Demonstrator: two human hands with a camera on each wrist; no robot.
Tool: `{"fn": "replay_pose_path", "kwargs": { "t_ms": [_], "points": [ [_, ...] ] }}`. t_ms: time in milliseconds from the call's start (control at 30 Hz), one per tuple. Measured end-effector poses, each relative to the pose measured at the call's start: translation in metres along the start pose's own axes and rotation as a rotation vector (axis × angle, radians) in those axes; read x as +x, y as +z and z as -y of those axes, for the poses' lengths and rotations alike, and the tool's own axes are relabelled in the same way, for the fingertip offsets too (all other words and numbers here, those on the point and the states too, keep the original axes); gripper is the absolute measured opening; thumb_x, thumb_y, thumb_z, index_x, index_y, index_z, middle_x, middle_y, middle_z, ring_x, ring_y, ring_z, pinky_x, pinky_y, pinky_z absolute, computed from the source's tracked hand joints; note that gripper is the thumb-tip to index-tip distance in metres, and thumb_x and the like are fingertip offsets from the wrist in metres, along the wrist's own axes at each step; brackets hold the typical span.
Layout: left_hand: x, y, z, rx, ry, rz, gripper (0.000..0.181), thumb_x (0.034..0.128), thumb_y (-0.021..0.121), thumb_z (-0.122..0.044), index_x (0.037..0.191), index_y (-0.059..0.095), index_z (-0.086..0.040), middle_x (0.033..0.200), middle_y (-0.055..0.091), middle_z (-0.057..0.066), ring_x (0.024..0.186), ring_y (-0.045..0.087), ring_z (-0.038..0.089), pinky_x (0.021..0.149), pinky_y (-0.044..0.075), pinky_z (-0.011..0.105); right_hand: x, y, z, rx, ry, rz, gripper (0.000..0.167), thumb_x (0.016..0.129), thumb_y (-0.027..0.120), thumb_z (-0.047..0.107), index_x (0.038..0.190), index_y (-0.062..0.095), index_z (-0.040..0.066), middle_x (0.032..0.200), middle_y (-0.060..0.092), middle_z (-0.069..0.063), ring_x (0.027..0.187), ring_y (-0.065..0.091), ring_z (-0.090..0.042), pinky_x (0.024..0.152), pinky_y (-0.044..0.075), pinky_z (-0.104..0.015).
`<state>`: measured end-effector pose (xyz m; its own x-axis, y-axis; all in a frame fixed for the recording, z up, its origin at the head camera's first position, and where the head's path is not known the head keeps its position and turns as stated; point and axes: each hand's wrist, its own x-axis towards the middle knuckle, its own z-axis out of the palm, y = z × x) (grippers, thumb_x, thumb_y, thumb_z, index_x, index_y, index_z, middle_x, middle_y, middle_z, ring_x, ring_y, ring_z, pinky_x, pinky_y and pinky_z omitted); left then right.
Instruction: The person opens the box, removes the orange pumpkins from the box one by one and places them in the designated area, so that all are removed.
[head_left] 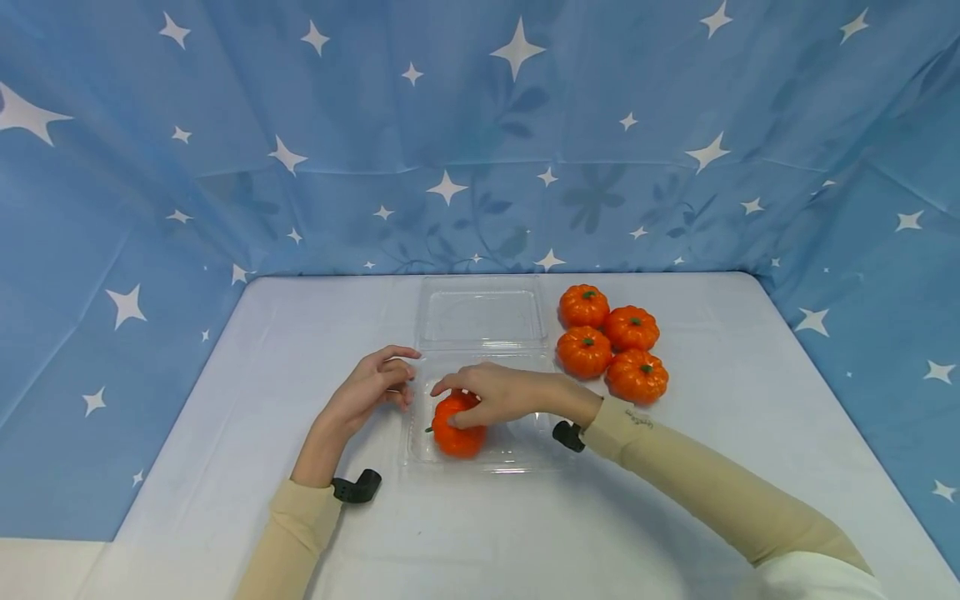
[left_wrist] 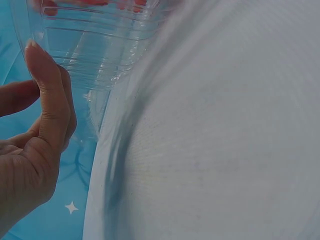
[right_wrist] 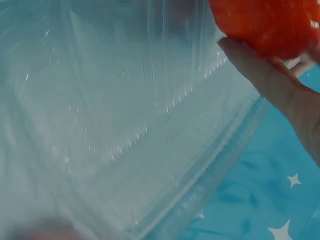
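In the head view my right hand (head_left: 498, 392) grips a small orange toy pumpkin (head_left: 459, 433) with a green stem, thumb on its near side and fingers over the top. The pumpkin sits tipped in the left part of a clear plastic clamshell box (head_left: 517, 454), its stem facing left. The right wrist view shows the pumpkin (right_wrist: 270, 25) against my fingers (right_wrist: 260, 70). My left hand (head_left: 375, 383) is beside the box's left rim, fingers loosely bent. In the left wrist view a fingertip is close to the clear wall (left_wrist: 95, 55); whether it touches, I cannot tell.
The box's clear lid (head_left: 480, 315) lies folded back, away from me. Several more orange pumpkins (head_left: 583, 352) are grouped right of the box on the white table (head_left: 465, 542). A blue curtain with white stars (head_left: 480, 125) hangs behind the table.
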<state>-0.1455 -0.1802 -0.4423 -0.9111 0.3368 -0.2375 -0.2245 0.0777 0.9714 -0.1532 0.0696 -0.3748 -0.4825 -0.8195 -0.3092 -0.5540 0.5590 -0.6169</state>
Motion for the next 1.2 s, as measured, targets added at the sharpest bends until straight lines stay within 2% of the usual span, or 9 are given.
{"fn": "replay_pose_path", "kwargs": {
  "t_ms": [100,200,433,533,700,900,1200],
  "points": [
    [0.0,0.0,0.0,-0.001,0.0,0.003,0.041,0.1033,0.051,-0.007,0.142,0.046,0.005,0.082,0.061,0.007,0.063,0.058,0.017,0.063,0.058,0.027,-0.006,-0.002,0.001,-0.016,-0.014,0.045,0.048,0.097,0.066,0.025,0.144,0.06,0.016,0.116,0.063,-0.002,0.101,0.056,-0.014,0.088,0.052,-0.026],
    [0.0,0.001,-0.001,-0.003,0.0,0.001,0.042,0.1028,0.05,-0.006,0.142,0.045,0.006,0.082,0.061,0.007,0.062,0.058,0.017,0.062,0.058,0.028,-0.011,-0.004,0.002,-0.004,-0.019,0.068,0.044,0.097,0.067,0.025,0.14,0.064,0.017,0.114,0.061,0.0,0.102,0.055,-0.014,0.086,0.052,-0.025],
    [-0.001,0.002,-0.002,-0.005,-0.003,0.001,0.043,0.1026,0.05,-0.005,0.143,0.044,0.007,0.082,0.061,0.007,0.062,0.058,0.018,0.062,0.057,0.028,-0.016,-0.004,-0.002,0.024,0.008,0.038,0.03,0.1,0.066,0.029,0.126,0.067,0.015,0.109,0.063,0.002,0.1,0.057,-0.014,0.088,0.053,-0.027],
    [-0.001,0.002,-0.001,-0.007,-0.004,0.001,0.043,0.1029,0.05,-0.005,0.143,0.044,0.007,0.081,0.061,0.008,0.062,0.058,0.018,0.062,0.057,0.028,-0.019,-0.005,-0.004,0.064,0.058,0.032,0.038,0.098,0.069,0.03,0.131,0.063,0.011,0.117,0.065,-0.001,0.106,0.059,-0.016,0.095,0.054,-0.031],
    [0.0,0.002,0.0,-0.009,-0.002,-0.001,0.043,0.1028,0.051,-0.006,0.143,0.044,0.007,0.081,0.061,0.009,0.062,0.058,0.018,0.062,0.057,0.029,-0.025,-0.007,-0.007,0.095,0.158,0.054,0.063,0.093,0.074,0.039,0.144,0.054,0.008,0.133,0.063,-0.003,0.118,0.06,-0.018,0.104,0.052,-0.037],
    [0.001,0.0,0.0,-0.002,-0.004,0.0,0.044,0.1025,0.052,-0.006,0.144,0.045,0.006,0.082,0.061,0.009,0.063,0.058,0.018,0.062,0.057,0.03,-0.031,-0.009,-0.012,0.06,0.203,0.097,0.071,0.089,0.077,0.044,0.146,0.055,0.008,0.124,0.066,0.003,0.112,0.059,-0.013,0.101,0.052,-0.034],
    [0.001,-0.001,0.001,0.001,-0.002,0.004,0.044,0.1027,0.052,-0.006,0.144,0.044,0.006,0.084,0.061,0.01,0.063,0.058,0.018,0.062,0.057,0.03,-0.036,-0.007,-0.017,0.079,0.246,0.123,0.075,0.082,0.085,0.038,0.145,0.056,0.012,0.121,0.064,0.008,0.113,0.057,-0.013,0.098,0.053,-0.033]
  ]
}}
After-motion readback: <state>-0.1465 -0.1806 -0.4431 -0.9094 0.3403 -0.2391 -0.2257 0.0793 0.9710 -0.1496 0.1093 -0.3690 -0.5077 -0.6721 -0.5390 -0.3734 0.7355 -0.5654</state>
